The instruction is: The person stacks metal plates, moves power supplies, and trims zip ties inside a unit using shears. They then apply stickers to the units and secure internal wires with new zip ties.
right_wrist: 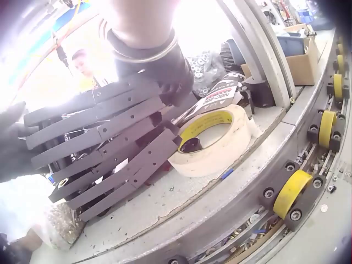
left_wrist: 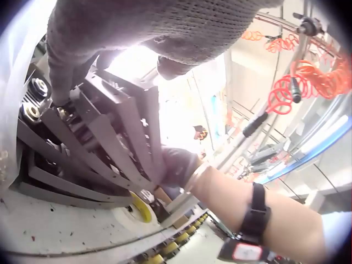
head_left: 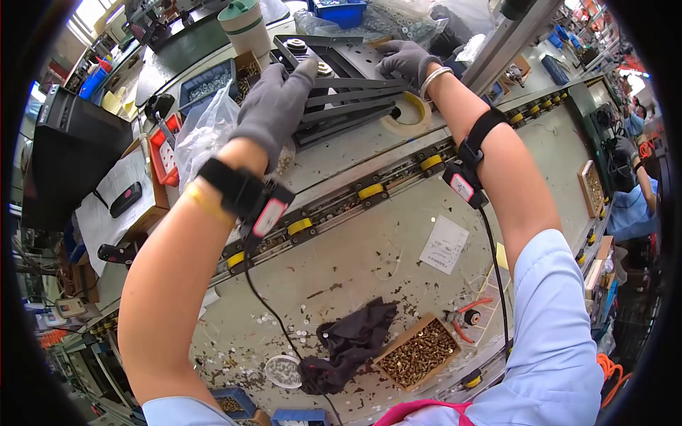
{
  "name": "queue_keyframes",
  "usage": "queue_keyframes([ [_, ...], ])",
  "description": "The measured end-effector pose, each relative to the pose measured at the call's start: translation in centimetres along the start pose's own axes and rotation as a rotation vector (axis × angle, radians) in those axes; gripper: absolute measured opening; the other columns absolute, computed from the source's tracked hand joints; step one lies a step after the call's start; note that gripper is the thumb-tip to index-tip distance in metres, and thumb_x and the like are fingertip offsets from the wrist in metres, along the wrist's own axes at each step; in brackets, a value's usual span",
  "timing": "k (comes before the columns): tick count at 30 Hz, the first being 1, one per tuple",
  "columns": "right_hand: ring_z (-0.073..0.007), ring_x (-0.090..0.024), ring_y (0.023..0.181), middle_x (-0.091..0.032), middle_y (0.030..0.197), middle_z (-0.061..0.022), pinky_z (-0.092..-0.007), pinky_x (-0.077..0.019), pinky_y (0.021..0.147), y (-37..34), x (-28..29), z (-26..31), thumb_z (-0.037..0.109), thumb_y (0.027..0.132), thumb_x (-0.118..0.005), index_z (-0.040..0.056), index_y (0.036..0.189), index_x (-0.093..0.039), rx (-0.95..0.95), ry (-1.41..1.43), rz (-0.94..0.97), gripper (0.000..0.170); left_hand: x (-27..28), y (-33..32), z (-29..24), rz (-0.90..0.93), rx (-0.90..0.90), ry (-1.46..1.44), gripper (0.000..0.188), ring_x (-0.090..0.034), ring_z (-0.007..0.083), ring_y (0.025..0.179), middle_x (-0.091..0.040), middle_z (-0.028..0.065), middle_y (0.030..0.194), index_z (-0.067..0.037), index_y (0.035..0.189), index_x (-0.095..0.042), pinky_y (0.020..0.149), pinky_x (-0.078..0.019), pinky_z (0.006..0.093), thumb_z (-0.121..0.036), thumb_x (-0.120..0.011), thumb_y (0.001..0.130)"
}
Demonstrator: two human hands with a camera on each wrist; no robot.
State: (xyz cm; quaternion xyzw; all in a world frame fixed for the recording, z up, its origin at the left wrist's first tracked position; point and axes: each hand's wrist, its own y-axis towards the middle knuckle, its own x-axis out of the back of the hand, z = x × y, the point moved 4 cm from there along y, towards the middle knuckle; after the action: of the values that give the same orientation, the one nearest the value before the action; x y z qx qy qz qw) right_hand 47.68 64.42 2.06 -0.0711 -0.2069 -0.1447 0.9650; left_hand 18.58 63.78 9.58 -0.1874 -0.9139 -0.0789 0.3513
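Note:
A stack of black metal frames (head_left: 355,96) with slanted, drilled bars lies on the bench, and both hands are on it. My left hand (head_left: 273,110), in a grey knit glove, holds its left end; in the left wrist view the fingers (left_wrist: 59,82) bend down over the edge beside round metal fittings (left_wrist: 32,111). At the far right end my gloved right hand (head_left: 408,60) grips the frames, its fingers curled at the bars' ends in the right wrist view. Right beside the bars lies a roll of cream tape (right_wrist: 242,132) with a yellow core.
A conveyor rail with yellow rollers (head_left: 371,191) runs along the bench's near edge. To the left are a clear plastic bag (head_left: 206,138), a blue bin (head_left: 206,89) of small parts and a red tray (head_left: 160,160). A metal post (head_left: 508,42) rises at right.

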Motion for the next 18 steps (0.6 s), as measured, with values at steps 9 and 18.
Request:
queue_keyframes([
  [9, -0.0237, -0.062, 0.104, -0.066, 0.115, -0.0122, -0.0333, -0.0482, 0.089, -3.0, 1.2, 3.3, 0.028, 0.077, -0.073, 0.0042, 0.126, -0.06, 0.077, -0.634, -0.157, 0.056, 7.9, -20.8, -3.5, 0.436, 0.0, -0.534, 0.051, -0.061, 0.0193, 0.1, -0.061, 0.0116, 0.113, 0.001, 0.135, -0.043, 0.091, -0.0471, 0.0336, -0.033, -0.053, 0.098],
  [18, -0.0177, -0.061, 0.102, -0.067, 0.108, -0.0123, -0.0295, -0.0478, 0.089, -28.3, 6.4, 9.9, 0.017, 0.084, -0.066, -0.0039, 0.117, -0.061, 0.187, 0.298, -0.061, 0.039, 12.1, -48.6, -1.2, 0.511, 0.861, -0.982, 0.045, -0.062, 0.0258, 0.103, -0.061, 0.0174, 0.116, 0.002, 0.132, -0.046, 0.091, -0.0494, 0.0383, -0.021, -0.055, 0.095],
])
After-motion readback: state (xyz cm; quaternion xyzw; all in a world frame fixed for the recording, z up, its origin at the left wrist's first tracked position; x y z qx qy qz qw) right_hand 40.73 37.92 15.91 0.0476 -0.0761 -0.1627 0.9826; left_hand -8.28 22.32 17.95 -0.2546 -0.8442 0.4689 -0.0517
